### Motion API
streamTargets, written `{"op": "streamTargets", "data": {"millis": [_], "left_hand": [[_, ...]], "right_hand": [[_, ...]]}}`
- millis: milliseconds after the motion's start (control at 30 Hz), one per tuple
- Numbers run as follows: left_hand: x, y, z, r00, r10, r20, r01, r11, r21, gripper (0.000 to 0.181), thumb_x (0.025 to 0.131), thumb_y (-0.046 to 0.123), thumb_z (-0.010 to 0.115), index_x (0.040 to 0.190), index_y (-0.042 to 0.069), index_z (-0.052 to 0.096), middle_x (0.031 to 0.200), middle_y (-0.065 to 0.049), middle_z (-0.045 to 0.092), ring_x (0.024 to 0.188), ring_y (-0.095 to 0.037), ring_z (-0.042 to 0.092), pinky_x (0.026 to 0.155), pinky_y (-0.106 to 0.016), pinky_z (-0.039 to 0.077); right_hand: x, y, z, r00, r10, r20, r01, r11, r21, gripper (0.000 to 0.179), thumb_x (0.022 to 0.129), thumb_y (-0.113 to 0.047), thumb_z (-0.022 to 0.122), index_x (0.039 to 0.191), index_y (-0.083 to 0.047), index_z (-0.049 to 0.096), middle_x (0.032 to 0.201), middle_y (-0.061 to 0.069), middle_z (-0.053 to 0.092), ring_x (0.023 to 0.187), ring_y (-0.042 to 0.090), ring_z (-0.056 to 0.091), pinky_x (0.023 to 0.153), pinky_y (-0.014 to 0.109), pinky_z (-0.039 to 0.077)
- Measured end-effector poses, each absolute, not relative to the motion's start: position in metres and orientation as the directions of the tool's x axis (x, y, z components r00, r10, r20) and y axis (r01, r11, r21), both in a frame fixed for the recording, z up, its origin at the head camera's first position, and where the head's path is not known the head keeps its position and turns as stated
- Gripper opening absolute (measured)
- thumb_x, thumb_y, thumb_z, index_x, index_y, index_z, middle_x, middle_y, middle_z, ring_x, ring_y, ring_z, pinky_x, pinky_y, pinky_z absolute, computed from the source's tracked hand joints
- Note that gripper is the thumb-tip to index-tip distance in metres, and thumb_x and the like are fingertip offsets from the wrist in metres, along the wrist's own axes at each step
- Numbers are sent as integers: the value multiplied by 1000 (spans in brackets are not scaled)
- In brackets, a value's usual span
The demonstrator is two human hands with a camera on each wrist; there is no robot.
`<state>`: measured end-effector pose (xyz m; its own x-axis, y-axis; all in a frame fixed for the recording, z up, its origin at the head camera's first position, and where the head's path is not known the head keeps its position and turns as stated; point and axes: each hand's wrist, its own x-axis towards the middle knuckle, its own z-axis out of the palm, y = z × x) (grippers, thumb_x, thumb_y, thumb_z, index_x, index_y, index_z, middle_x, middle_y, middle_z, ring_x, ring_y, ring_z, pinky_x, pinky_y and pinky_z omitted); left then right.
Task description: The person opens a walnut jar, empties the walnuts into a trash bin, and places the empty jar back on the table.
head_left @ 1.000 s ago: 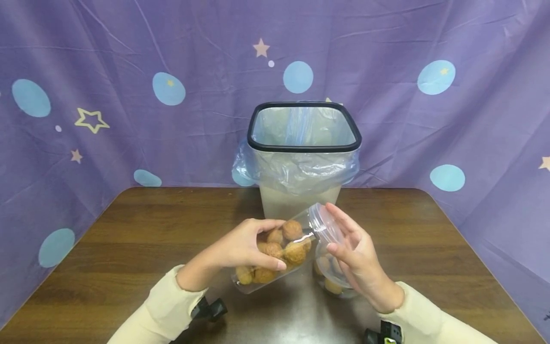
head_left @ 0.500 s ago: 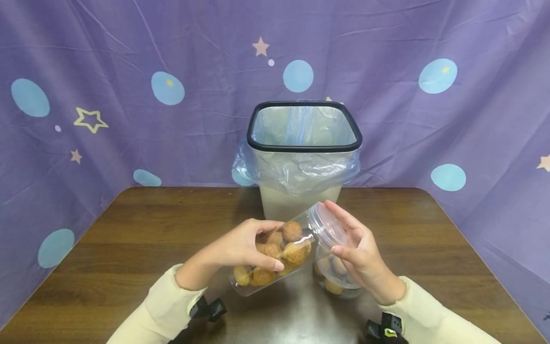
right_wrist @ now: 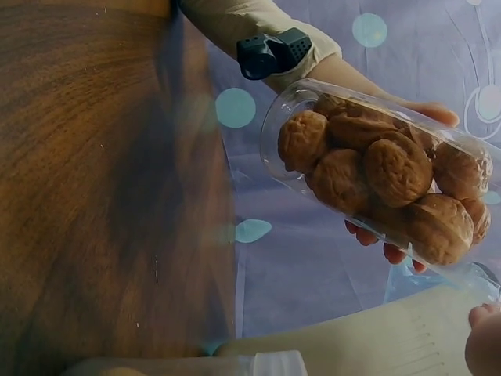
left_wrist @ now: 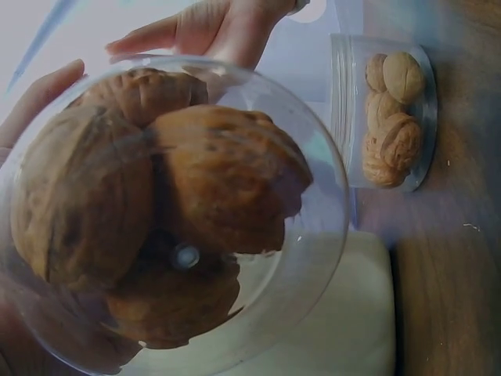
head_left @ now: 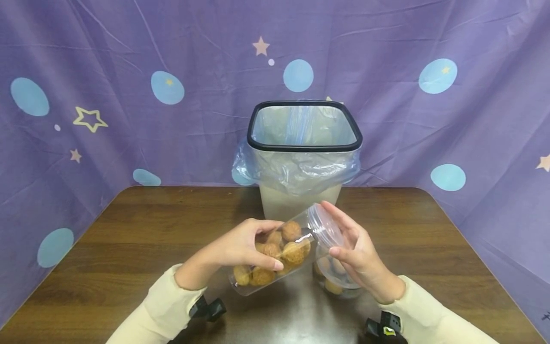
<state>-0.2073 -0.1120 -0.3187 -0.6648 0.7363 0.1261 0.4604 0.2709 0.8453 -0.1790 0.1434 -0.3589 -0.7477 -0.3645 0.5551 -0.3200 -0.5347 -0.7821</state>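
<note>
To the left in front of the bin (head_left: 283, 203), the left hand (head_left: 240, 246) is curled round a clear jar (head_left: 304, 222), thumb across the near wall; its remaining fingers are mostly hidden behind the jar in the head view, while the right wrist view shows fingertips past its edge. The jar is held directly in front of the bin, tilted, with its lid end up to the right and walnuts (head_left: 294, 253) inside. The lid (head_left: 332, 230) sits at that end, and just right of the bin's middle the right hand (head_left: 365, 260) grips it between thumb and fingers, its hand partly spread; whether the lid is loose or tight cannot be told. Farther below the bin's right side, a second jar (left_wrist: 343, 117) stands on the table (head_left: 172, 229), partly covered by the right hand from above. The left wrist view shows its walnuts (left_wrist: 399, 141) plainly, but the held jar's base blocks much else there; the right wrist view cuts the second jar off at the bottom edge.
</note>
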Motion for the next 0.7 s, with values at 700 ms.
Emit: {"op": "streamTargets", "data": {"millis": [700], "left_hand": [[-208,-104,-324,-747,633,204,546,408,731,72,64,31,84,127,6,57,101,2,68,85,-7,62,75,-25,54]], "right_hand": [[-158,136,-337,-927,-108,360,-283,-430,-857,80,84,-8,67,146,6,17,148,20,29,137,21,31,106,21,32]]}}
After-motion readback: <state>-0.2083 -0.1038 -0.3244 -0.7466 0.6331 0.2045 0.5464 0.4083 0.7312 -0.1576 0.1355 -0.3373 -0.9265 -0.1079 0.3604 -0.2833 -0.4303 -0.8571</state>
